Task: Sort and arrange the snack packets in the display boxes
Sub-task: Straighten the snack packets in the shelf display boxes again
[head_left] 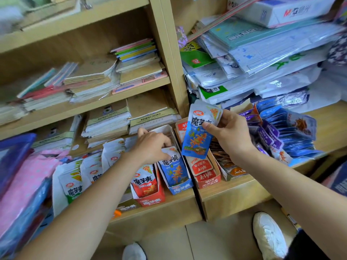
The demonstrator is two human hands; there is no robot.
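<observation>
Above shelf (240,199), blue packet (197,139) upright, top up.

The held packet (197,136) is coloured white above and blue below, with an orange figure and a yellow corner flash, and the same scheme is borne by the boxed packet (174,169) and its blue display box (181,189). A red box (150,201) is filled with red-and-white packets (144,182), other packets (72,184) are printed green and white, and a pink fabric (28,175) is patterned with white dots.
</observation>
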